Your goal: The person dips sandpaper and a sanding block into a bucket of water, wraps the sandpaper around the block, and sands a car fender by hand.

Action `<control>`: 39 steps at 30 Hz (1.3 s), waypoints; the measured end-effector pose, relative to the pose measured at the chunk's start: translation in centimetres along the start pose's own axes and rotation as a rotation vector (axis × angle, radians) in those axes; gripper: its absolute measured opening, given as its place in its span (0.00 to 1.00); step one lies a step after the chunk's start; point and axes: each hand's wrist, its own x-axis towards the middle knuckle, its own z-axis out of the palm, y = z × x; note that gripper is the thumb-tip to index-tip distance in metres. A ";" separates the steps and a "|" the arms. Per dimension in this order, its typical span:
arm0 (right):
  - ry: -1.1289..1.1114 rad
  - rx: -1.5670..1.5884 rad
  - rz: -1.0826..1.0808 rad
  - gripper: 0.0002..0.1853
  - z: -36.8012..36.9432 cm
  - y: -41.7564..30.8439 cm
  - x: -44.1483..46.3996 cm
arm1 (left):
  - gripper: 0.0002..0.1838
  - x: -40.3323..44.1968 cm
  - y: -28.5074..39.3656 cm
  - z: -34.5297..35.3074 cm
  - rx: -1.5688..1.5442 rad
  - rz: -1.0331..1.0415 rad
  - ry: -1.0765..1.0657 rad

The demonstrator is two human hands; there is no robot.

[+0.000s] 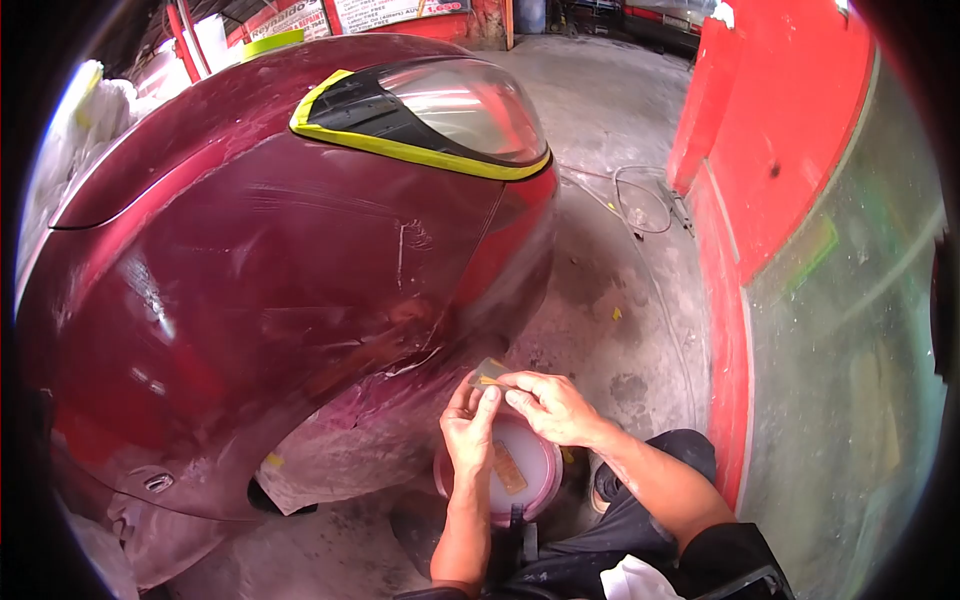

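Above the bucket, my left hand (468, 420) and my right hand (552, 405) come together on a small piece of sandpaper (488, 371). It looks grey, with a yellowish part at its lower edge. Fingers and thumbs of both hands pinch it, hiding part of it. Below them stands a pinkish bucket (553, 490) of cloudy liquid, in which a brown rectangular piece (508, 468) shows. Close in front is the dark red car body (290, 270), with scuffs and pale marks. Yellow tape (420, 155) borders its headlight (470, 105).
Plastic sheeting (350, 450) covers the wheel area. At the right rises a red wall (780, 130) beside a greenish panel (850, 400). A thin hose (650, 230) lies on the concrete floor (620, 90). My bent leg (680, 455) is beside the bucket.
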 end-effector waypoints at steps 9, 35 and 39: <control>-0.147 0.126 0.018 0.31 0.1 1.8 0.1 | 0.26 -0.5 -2.7 -3.0 -0.113 0.007 -0.071; -0.617 -0.548 0.524 0.19 16.3 15.2 -5.6 | 0.37 -1.7 -17.0 -25.5 1.471 -0.248 0.040; 0.246 -0.102 0.338 0.17 8.4 6.8 -3.8 | 0.34 -2.5 -15.7 -23.8 1.476 -0.215 0.134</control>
